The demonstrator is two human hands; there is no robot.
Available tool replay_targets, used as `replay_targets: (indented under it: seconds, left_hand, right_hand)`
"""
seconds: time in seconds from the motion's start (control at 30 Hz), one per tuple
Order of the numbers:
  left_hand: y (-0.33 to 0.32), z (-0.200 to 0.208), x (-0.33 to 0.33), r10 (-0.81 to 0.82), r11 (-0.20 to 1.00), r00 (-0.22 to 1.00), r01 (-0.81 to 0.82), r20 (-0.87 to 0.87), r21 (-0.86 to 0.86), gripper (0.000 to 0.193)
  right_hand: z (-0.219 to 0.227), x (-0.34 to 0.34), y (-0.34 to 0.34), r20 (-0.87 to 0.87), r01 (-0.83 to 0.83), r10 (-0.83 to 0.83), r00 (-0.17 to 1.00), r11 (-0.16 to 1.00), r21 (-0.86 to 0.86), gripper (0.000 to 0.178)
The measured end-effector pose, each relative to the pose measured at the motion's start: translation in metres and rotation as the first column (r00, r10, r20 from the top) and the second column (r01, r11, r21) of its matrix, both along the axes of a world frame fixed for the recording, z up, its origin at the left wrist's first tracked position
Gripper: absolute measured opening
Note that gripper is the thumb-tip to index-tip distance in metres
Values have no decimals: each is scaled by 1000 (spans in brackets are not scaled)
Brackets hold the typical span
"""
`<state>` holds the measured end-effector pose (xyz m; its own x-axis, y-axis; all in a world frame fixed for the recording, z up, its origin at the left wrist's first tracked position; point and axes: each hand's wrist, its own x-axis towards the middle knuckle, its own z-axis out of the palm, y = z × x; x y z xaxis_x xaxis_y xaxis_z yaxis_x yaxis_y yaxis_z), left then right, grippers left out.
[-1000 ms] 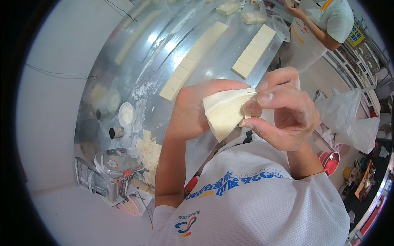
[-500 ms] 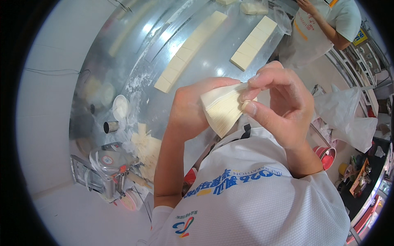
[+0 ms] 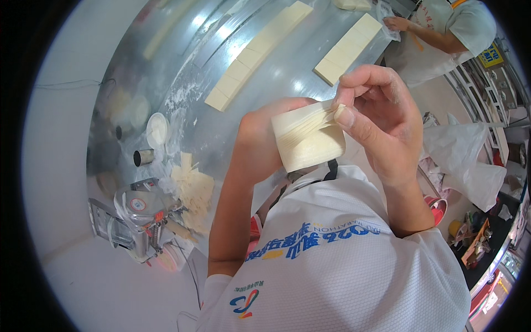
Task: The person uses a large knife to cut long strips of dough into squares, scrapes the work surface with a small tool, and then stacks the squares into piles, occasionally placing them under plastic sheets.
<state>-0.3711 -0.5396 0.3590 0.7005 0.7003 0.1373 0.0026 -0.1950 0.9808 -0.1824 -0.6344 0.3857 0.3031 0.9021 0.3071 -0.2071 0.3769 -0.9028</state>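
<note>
A thick stack of pale, square dough wrappers point(image 3: 310, 150) is held up in front of my chest. My left hand point(image 3: 261, 135) is wrapped round its left side, with part of the fingers hidden behind it. At the upper right corner, my right hand point(image 3: 383, 119) pinches the wrappers' edges between thumb and fingers. The upper layers are fanned and lifted there, while the lower ones lie pressed together. Beyond my hands, a long row of wrapper stacks point(image 3: 255, 55) and a shorter row point(image 3: 347, 51) rest on the metal table point(image 3: 287, 72).
On the left stand a dough-rolling machine point(image 3: 141, 207), a metal cup point(image 3: 144, 157) and a white tub of flour point(image 3: 158, 130), beside loose dough scraps point(image 3: 193, 191). A co-worker's hand point(image 3: 397, 24) touches a plastic bag at the far right. White plastic bags point(image 3: 470, 163) hang at right.
The wrapper stack has turned, and its edges, spread like a fan before, now sit mostly together. The co-worker's hand has come down to a plastic bag. My view has shifted slightly.
</note>
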Motion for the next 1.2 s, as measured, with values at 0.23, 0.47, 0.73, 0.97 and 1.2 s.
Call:
replay_targets:
  seconds: [0.23,0.47,0.73,0.97,1.2]
  left_hand:
    - [0,-9,-3,26,1000,1000,-26,-7,12,45]
    - [0,-11,-6,35,997,999,-36,-12,-67,45]
    - [1,-20,-9,-2,922,999,22,52,-387,40]
    - [-5,-23,-10,50,890,999,-38,15,-455,35]
    - [-4,-23,-14,54,836,997,-20,47,-548,35]
  right_hand:
    - [-1,6,9,-29,-54,53,998,997,-56,38]
    - [1,6,16,8,-68,69,998,996,-59,37]
    - [2,5,23,98,-13,25,995,992,-126,32]
    - [-10,7,30,104,0,13,994,992,-127,24]
    - [-17,20,33,466,-139,122,876,990,2,25]
